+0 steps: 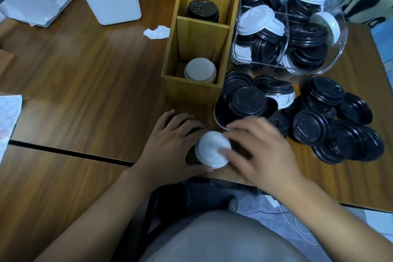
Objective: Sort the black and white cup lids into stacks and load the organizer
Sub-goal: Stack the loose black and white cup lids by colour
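Brown wood with long dark streaks makes up the worktop [85, 91], and it looks smooth and flat. Close to me sits a small white stack [212, 149] of round, thin plastic lids with raised rims. My left grip [176, 140] wraps round it, thumb on the near side and fingers on the far left side, I think to stop the stack from tipping. My right grip [261, 151] touches the top lid with its fingertips. It is blurry, so I cannot tell if it pinches the lid or just pats it flat. Just past my hands stands the wooden organizer [189, 89], made of flat, pale boards. Its near box holds white lids [200, 69] and its far box holds black lids [202, 9], so each colour has its own home. On the right, loose black lids [310, 130] lie in a shiny heap. Farther back, a clear bin [302, 73] holds both colours mixed up.
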